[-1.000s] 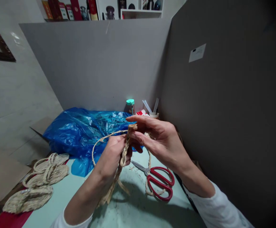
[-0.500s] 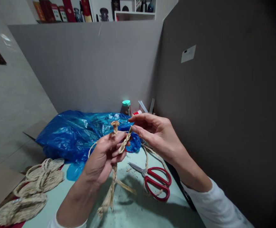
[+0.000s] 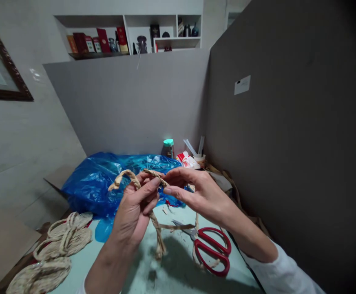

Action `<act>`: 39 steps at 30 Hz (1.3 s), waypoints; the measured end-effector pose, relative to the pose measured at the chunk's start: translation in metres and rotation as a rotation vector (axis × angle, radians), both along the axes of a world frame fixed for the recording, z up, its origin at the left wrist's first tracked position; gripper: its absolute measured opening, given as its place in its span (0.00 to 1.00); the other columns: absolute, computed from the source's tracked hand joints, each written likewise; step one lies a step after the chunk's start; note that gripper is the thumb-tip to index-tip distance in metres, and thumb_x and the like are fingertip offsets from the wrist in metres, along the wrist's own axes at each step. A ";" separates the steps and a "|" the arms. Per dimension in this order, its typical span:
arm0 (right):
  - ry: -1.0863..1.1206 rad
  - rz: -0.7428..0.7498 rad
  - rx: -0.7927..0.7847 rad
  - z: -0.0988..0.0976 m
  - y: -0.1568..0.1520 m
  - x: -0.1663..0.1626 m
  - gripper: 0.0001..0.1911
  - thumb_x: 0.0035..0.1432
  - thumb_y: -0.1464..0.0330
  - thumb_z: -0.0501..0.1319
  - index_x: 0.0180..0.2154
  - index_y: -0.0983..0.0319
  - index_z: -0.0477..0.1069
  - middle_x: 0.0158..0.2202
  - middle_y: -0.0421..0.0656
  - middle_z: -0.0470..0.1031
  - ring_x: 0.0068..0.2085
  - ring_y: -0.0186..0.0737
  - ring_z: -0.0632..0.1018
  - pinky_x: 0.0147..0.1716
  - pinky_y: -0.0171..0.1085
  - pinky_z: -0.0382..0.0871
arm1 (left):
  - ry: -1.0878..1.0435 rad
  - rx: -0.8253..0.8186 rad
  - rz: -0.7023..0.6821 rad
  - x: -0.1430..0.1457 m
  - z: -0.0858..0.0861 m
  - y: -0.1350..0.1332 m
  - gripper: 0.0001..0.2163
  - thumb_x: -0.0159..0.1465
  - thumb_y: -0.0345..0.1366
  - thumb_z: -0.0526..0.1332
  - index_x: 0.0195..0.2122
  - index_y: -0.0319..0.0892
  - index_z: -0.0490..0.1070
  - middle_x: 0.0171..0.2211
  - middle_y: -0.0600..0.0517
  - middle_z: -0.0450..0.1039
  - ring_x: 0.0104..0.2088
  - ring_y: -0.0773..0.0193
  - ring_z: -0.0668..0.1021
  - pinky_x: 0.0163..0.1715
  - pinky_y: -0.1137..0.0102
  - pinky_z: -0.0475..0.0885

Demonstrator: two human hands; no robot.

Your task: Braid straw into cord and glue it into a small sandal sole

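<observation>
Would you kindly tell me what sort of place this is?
Likely a home craft corner: the left hand and right hand grip a tan straw braid over a pale green table walled by grey boards, beside coiled straw ropes and red-handled scissors.

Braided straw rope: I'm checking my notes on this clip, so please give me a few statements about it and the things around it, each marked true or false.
1. The left hand and the right hand both grip the braided straw rope above the table. True.
2. The right hand holds the scissors. False: they lie on the table, below the right wrist.
3. A blue plastic bag lies behind the hands. True.
4. The coiled braids sit at the right, against the partition. False: they lie at the table's left edge.
</observation>
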State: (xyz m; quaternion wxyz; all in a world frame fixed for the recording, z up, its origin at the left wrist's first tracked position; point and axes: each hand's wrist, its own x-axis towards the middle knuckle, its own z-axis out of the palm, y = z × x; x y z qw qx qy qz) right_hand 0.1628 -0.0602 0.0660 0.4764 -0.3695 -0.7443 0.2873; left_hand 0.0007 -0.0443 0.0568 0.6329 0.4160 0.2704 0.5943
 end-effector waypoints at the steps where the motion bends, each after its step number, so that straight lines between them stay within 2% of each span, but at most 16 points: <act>1: 0.016 0.005 0.009 -0.001 0.000 -0.002 0.10 0.62 0.64 0.63 0.42 0.62 0.76 0.37 0.42 0.81 0.38 0.37 0.80 0.37 0.34 0.72 | 0.007 0.004 0.005 -0.001 0.000 0.000 0.11 0.47 0.33 0.76 0.29 0.38 0.76 0.28 0.56 0.70 0.17 0.80 0.55 0.12 0.81 0.48; 6: -0.016 -0.151 0.133 -0.002 0.001 -0.004 0.09 0.65 0.66 0.60 0.36 0.63 0.77 0.31 0.40 0.79 0.31 0.34 0.76 0.31 0.32 0.67 | 0.075 0.015 -0.009 -0.005 0.001 0.003 0.10 0.50 0.32 0.74 0.31 0.39 0.77 0.22 0.59 0.63 0.16 0.80 0.52 0.12 0.81 0.45; 9: -0.144 -0.245 0.237 -0.001 0.002 0.001 0.08 0.64 0.70 0.61 0.34 0.65 0.77 0.27 0.40 0.77 0.27 0.32 0.73 0.28 0.31 0.64 | 0.178 0.026 -0.006 -0.012 0.006 0.003 0.12 0.50 0.35 0.74 0.36 0.42 0.78 0.25 0.58 0.70 0.16 0.81 0.55 0.13 0.82 0.46; 12: -0.261 -0.271 0.314 -0.003 0.002 0.002 0.07 0.63 0.74 0.61 0.32 0.66 0.77 0.25 0.40 0.75 0.24 0.30 0.70 0.27 0.32 0.61 | 0.393 0.087 0.047 -0.017 0.009 0.004 0.11 0.53 0.39 0.72 0.37 0.43 0.79 0.33 0.53 0.77 0.20 0.77 0.66 0.15 0.81 0.54; 15: -0.368 -0.281 0.358 -0.007 0.003 0.000 0.08 0.64 0.75 0.60 0.31 0.66 0.75 0.27 0.41 0.75 0.26 0.32 0.70 0.29 0.32 0.61 | 0.631 0.267 0.132 -0.019 0.004 0.008 0.07 0.56 0.39 0.70 0.32 0.42 0.80 0.30 0.52 0.78 0.28 0.68 0.75 0.26 0.77 0.67; 18: -0.453 -0.304 0.368 -0.012 0.005 -0.004 0.10 0.65 0.74 0.57 0.31 0.65 0.73 0.29 0.43 0.75 0.29 0.34 0.71 0.32 0.34 0.61 | 0.736 0.368 0.163 -0.017 -0.003 0.016 0.05 0.57 0.38 0.69 0.30 0.43 0.81 0.32 0.50 0.81 0.35 0.61 0.79 0.37 0.71 0.71; 21: -0.485 -0.315 0.325 -0.018 0.011 -0.004 0.09 0.67 0.72 0.57 0.34 0.65 0.73 0.32 0.44 0.77 0.31 0.35 0.72 0.34 0.34 0.62 | 0.706 0.340 0.122 -0.015 -0.010 0.023 0.05 0.57 0.38 0.69 0.30 0.43 0.81 0.31 0.49 0.81 0.34 0.60 0.80 0.37 0.70 0.72; 23: -0.501 -0.313 0.282 -0.021 0.014 -0.002 0.07 0.69 0.69 0.57 0.42 0.65 0.71 0.34 0.44 0.78 0.32 0.35 0.73 0.34 0.33 0.63 | 0.673 0.309 0.100 -0.014 -0.014 0.027 0.05 0.55 0.38 0.70 0.29 0.42 0.81 0.29 0.49 0.81 0.32 0.61 0.79 0.34 0.71 0.71; 26: -0.581 -0.328 0.172 -0.025 0.013 0.010 0.15 0.71 0.63 0.53 0.54 0.65 0.62 0.37 0.43 0.78 0.33 0.35 0.74 0.34 0.33 0.63 | 0.624 0.233 0.092 -0.014 -0.015 0.030 0.07 0.53 0.37 0.71 0.28 0.39 0.80 0.24 0.50 0.77 0.24 0.67 0.74 0.23 0.75 0.67; 27: -0.635 -0.338 0.126 -0.027 0.011 0.015 0.16 0.72 0.62 0.52 0.54 0.64 0.61 0.38 0.44 0.77 0.33 0.35 0.74 0.33 0.33 0.62 | 0.600 0.199 0.088 -0.016 -0.014 0.031 0.07 0.53 0.37 0.71 0.28 0.38 0.80 0.22 0.51 0.76 0.20 0.70 0.70 0.19 0.76 0.62; 28: -0.692 -0.348 0.083 -0.030 0.008 0.022 0.13 0.72 0.63 0.52 0.50 0.64 0.64 0.36 0.44 0.77 0.32 0.36 0.74 0.31 0.34 0.61 | 0.571 0.164 0.083 -0.017 -0.013 0.032 0.08 0.53 0.37 0.71 0.29 0.37 0.79 0.21 0.52 0.74 0.17 0.73 0.66 0.16 0.77 0.57; 30: -0.834 -0.327 -0.003 -0.040 0.002 0.035 0.07 0.67 0.66 0.58 0.39 0.64 0.70 0.31 0.45 0.76 0.30 0.38 0.73 0.27 0.35 0.56 | 0.501 0.100 0.069 -0.023 -0.012 0.035 0.09 0.52 0.37 0.70 0.29 0.36 0.77 0.20 0.53 0.72 0.14 0.77 0.58 0.12 0.78 0.49; 32: -0.977 -0.303 -0.097 -0.056 -0.005 0.046 0.05 0.59 0.70 0.64 0.31 0.64 0.71 0.27 0.45 0.75 0.27 0.40 0.74 0.24 0.36 0.50 | 0.419 0.058 0.069 -0.028 -0.011 0.039 0.11 0.51 0.38 0.70 0.29 0.36 0.75 0.20 0.54 0.71 0.13 0.80 0.55 0.12 0.79 0.45; 35: -1.133 -0.263 -0.187 -0.081 -0.014 0.054 0.03 0.53 0.72 0.66 0.31 0.66 0.74 0.29 0.50 0.77 0.29 0.46 0.78 0.24 0.36 0.50 | 0.309 0.034 0.078 -0.034 -0.012 0.046 0.11 0.51 0.37 0.70 0.29 0.36 0.72 0.21 0.54 0.72 0.13 0.81 0.55 0.11 0.81 0.46; 39: -1.233 -0.236 -0.213 -0.100 -0.021 0.050 0.10 0.52 0.77 0.63 0.38 0.69 0.76 0.41 0.57 0.77 0.38 0.55 0.80 0.29 0.39 0.59 | 0.211 0.029 0.063 -0.036 -0.013 0.050 0.12 0.50 0.37 0.70 0.28 0.36 0.69 0.22 0.53 0.73 0.12 0.82 0.55 0.10 0.82 0.46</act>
